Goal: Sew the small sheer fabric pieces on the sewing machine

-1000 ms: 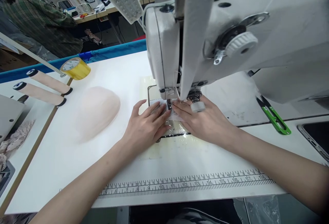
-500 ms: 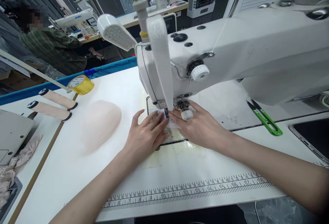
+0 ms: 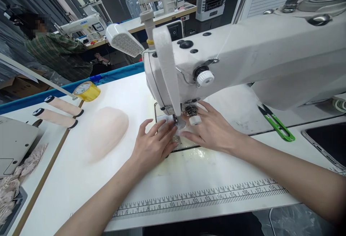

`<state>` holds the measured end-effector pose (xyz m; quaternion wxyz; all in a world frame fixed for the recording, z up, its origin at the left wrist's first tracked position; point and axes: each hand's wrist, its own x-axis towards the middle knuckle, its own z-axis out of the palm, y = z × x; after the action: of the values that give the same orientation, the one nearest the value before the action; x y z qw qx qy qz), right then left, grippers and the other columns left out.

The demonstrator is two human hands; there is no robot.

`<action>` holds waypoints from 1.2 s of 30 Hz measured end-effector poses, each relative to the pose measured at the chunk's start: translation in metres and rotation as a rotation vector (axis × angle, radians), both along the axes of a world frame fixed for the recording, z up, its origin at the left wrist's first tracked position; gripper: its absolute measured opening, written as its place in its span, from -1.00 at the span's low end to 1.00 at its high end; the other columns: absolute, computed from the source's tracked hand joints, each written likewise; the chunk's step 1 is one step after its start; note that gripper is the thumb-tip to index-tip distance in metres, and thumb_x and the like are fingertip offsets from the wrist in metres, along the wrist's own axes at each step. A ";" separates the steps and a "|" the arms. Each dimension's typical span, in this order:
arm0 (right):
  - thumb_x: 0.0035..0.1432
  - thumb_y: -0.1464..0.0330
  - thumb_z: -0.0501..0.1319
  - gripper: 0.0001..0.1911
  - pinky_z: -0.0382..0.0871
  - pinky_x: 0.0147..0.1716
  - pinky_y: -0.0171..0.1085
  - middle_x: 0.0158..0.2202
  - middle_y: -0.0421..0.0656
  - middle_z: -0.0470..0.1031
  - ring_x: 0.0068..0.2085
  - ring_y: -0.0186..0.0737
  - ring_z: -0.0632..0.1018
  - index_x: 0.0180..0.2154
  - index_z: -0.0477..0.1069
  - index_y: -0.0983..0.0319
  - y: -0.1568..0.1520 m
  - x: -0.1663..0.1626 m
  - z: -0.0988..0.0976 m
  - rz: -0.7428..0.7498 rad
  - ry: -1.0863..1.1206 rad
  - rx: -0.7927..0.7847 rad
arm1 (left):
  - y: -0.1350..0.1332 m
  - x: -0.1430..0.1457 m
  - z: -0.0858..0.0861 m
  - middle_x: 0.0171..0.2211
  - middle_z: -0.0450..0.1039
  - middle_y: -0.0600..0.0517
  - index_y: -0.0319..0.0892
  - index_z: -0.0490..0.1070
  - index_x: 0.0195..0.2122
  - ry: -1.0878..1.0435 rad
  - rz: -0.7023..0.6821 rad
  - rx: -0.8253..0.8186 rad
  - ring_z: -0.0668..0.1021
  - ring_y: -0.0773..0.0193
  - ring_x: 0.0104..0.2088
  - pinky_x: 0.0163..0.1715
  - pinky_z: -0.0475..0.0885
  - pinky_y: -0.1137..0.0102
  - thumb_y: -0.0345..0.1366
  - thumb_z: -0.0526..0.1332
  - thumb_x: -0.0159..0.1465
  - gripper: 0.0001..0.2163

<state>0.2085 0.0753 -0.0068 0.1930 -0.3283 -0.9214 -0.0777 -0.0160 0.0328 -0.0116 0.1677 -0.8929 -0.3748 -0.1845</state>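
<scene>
A white sewing machine [image 3: 238, 52] reaches over the table, its presser foot [image 3: 175, 119] low at the needle plate. Under and beside the foot lies a small piece of thin white fabric [image 3: 181, 123], mostly covered. My left hand [image 3: 151, 142] rests left of the foot, fingers spread, fingertips down on the fabric. On the other side, my right hand [image 3: 216, 129] is open, its thumb apart from the fingers near the fabric's right edge. Part of its fingers is hidden behind the machine's thread parts. A pale pink, rounded sheer piece [image 3: 109, 131] lies left of my left hand.
Green thread snips [image 3: 278, 124] and a phone [image 3: 327, 140] lie at the right. Two thread cones [image 3: 55, 117] and a yellow tape roll [image 3: 87, 91] are at the left. A printed ruler [image 3: 200, 200] runs along the front edge. A person in a checked shirt [image 3: 58, 53] sits beyond.
My right hand has shifted slightly from the presser foot and its thumb has spread away, baring more white fabric. My left hand stays nearly in place. The camera view has moved a little.
</scene>
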 end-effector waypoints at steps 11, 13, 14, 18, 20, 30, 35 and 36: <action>0.13 0.62 0.05 -0.67 0.25 0.13 0.02 -0.25 -0.04 0.55 -0.14 -0.07 0.49 -0.24 0.54 0.28 0.002 0.012 0.009 -0.049 -0.113 0.173 | -0.013 -0.002 0.018 0.06 0.50 -0.01 -0.18 0.35 0.15 -0.006 0.061 -0.032 0.54 0.09 -0.05 -0.12 0.35 0.16 -0.17 0.17 0.34 -0.61; 0.14 0.62 0.05 -0.68 0.24 0.15 0.03 -0.22 -0.03 0.56 -0.09 -0.05 0.48 -0.26 0.55 0.28 0.001 0.014 0.008 -0.018 -0.133 0.149 | -0.014 0.001 0.014 0.10 0.46 0.01 -0.13 0.35 0.16 0.036 0.002 -0.150 0.51 0.08 0.03 -0.05 0.34 0.13 -0.07 0.13 0.35 -0.59; 0.13 0.64 0.05 -0.67 0.23 0.17 0.01 -0.22 -0.04 0.57 -0.09 -0.06 0.49 -0.28 0.55 0.27 0.000 0.014 0.008 0.013 -0.123 0.127 | -0.012 -0.001 0.013 0.08 0.48 0.00 -0.12 0.39 0.12 0.044 0.050 -0.156 0.51 0.05 0.05 0.00 0.32 0.08 -0.06 0.13 0.35 -0.61; 0.10 0.69 0.02 -0.59 0.25 0.15 -0.01 -0.27 -0.07 0.60 -0.09 -0.11 0.52 -0.26 0.57 0.26 -0.010 0.013 0.008 0.138 -0.051 0.072 | -0.003 -0.021 0.015 -0.03 0.55 -0.12 -0.17 0.51 -0.06 -0.030 0.396 0.033 0.48 -0.11 0.09 0.13 0.18 -0.11 -0.28 0.17 0.34 -0.79; 0.12 0.68 0.00 -0.57 0.28 0.13 -0.02 -0.20 -0.09 0.61 -0.10 -0.14 0.54 -0.22 0.56 0.25 -0.015 0.010 0.007 0.175 -0.031 0.076 | -0.003 -0.023 0.018 -0.04 0.55 -0.11 -0.19 0.47 -0.02 -0.104 0.342 0.058 0.51 0.00 0.06 0.10 0.28 0.01 -0.37 0.16 0.34 -0.79; 0.28 0.61 -0.04 -0.62 0.32 0.07 -0.15 -0.16 -0.11 0.61 -0.13 -0.23 0.56 -0.15 0.53 0.30 -0.025 -0.001 -0.002 0.200 0.054 0.091 | -0.006 0.002 0.003 -0.24 0.48 -0.09 -0.28 0.41 0.03 -0.060 0.007 -0.134 0.55 0.17 -0.21 -0.03 0.45 0.19 -0.24 0.13 0.36 -0.71; 0.26 0.63 -0.08 -0.59 0.28 0.10 -0.15 -0.14 -0.14 0.59 -0.20 -0.27 0.55 -0.21 0.52 0.27 -0.023 -0.001 -0.004 0.185 0.040 0.085 | 0.000 -0.001 -0.001 -0.21 0.48 -0.07 -0.24 0.42 -0.01 -0.073 -0.035 -0.117 0.54 0.16 -0.14 0.06 0.44 0.16 -0.24 0.14 0.36 -0.75; 0.25 0.64 -0.08 -0.59 0.28 0.10 -0.15 -0.14 -0.14 0.59 -0.22 -0.27 0.54 -0.23 0.51 0.26 -0.022 -0.001 -0.004 0.178 0.035 0.084 | 0.000 -0.001 -0.001 -0.15 0.48 -0.09 -0.24 0.41 -0.01 -0.084 -0.046 -0.132 0.54 0.15 -0.07 0.08 0.43 0.18 -0.25 0.14 0.36 -0.76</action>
<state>0.2074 0.0533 -0.0112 0.2287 -0.2381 -0.9393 -0.0931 -0.0165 0.0324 -0.0128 0.0883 -0.9019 -0.3723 -0.2004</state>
